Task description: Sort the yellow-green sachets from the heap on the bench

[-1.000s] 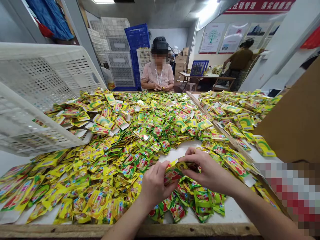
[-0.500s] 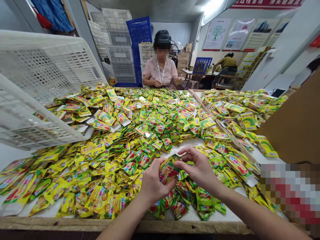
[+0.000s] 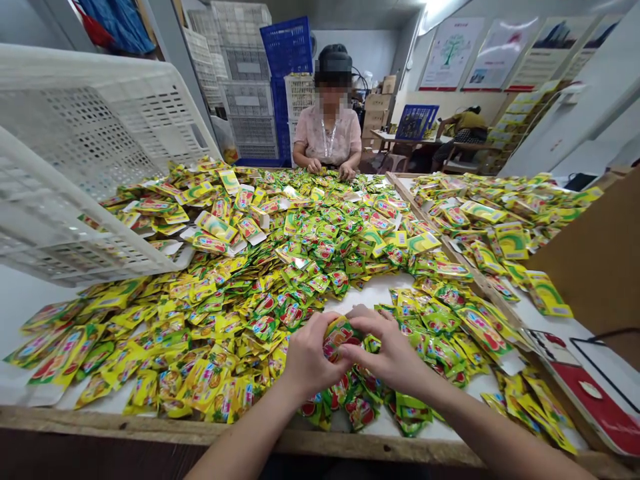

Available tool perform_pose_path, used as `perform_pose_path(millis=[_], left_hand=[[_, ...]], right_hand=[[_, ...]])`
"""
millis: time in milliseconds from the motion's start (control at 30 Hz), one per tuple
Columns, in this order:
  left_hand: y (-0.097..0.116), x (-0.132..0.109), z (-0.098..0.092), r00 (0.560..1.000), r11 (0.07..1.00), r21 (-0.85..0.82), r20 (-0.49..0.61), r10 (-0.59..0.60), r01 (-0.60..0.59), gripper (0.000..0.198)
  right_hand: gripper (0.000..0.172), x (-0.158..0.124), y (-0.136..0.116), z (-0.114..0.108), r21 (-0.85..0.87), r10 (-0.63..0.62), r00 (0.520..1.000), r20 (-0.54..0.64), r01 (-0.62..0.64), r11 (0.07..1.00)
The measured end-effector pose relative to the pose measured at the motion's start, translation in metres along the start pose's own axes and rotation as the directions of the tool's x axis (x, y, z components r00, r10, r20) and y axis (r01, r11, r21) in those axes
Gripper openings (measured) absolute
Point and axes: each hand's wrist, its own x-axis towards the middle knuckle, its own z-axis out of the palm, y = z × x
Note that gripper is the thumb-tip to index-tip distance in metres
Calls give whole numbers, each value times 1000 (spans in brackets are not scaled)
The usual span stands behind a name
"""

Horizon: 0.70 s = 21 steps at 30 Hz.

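My left hand and my right hand meet near the table's front edge, both closed on a small stack of green and yellow sachets held between their fingertips. Below the hands lies a little heap of green sachets. A wide spread of yellow and green sachets covers the white table in front of me.
A tilted white plastic crate rests at the left. A wooden divider separates a second sachet pile on the right. A brown cardboard box stands far right. A person works opposite; another sits farther back.
My hands have drawn closer together and my right hand's fingers have closed onto the stack of sachets. The camera has tipped slightly downward.
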Motion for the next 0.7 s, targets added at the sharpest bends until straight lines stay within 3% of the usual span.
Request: perform_pose_path(millis=[133,200,267,367,467,600,700], left_hand=[[2,2,1,999,999,-29,-23,26,-27,43],[3,5,0,997,992,-108,-45,-69,64,55],[4,7,-1,981,952,-241,1,-194,189,59],[4,7,-1,952,847,-434,131,-278,307,46],[5,3,-1,933,791,-497,151,-327,358,40],[6,1,-1,922,806,-450,138,-362,384,37],[7,2,-1,926,856,-352,133,-353,377,32]], right_hand=[[12,2,3,5,232,74,997,-31,-65,971],[21,2,4,3,422,191,977,-96,-133,897],[27,2,4,-2,565,284,955,-86,-188,804],[26,2,1,-9,615,279,957,79,-267,742],[28,3,0,-10,634,246,943,223,-332,698],[30,7,4,-4,672,240,928,286,-373,639],[34,7,9,6,713,294,926,237,-371,594]])
